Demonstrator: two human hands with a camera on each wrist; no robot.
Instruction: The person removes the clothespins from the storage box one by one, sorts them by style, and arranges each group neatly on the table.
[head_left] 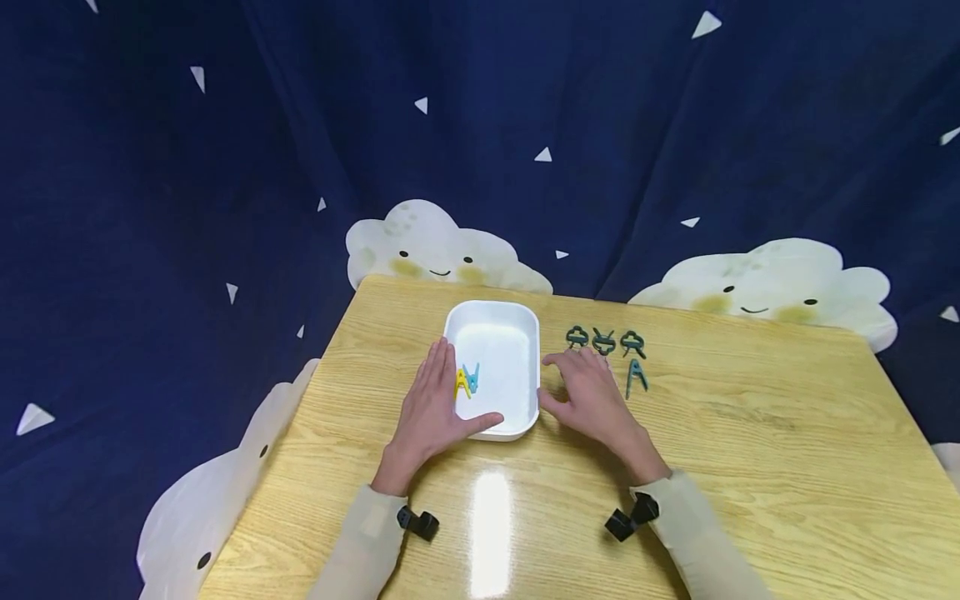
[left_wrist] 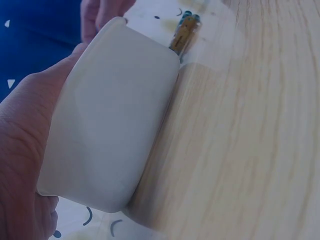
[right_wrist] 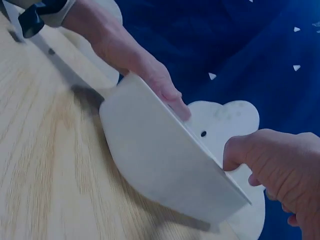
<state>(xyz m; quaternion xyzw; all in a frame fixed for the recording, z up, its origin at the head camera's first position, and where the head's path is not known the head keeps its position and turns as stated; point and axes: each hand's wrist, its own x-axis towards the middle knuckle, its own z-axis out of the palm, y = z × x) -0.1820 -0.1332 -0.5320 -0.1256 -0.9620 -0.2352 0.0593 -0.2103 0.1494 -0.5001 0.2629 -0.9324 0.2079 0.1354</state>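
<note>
A white rectangular basin (head_left: 500, 429) stands on the table, with a yellow clothespin (head_left: 461, 383) and a light blue clothespin (head_left: 472, 377) inside, near its left wall. My left hand (head_left: 429, 408) lies along the basin's left rim, fingers straight, thumb reaching over the near side. Just right of the basin is my right hand (head_left: 588, 392), its fingers loosely bent and thumb tip right at the rim. In the right wrist view, the right hand (right_wrist: 280, 167) overlaps the basin's edge (right_wrist: 165, 165). Nothing shows between its fingers.
Dark green clips (head_left: 632, 342) with cloud-like outlines lie in a row beyond my right hand. A teal clothespin (head_left: 636, 377) lies below them. The wooden table (head_left: 780, 442) reaches back to a dark blue curtain (head_left: 480, 150) with cloud prints.
</note>
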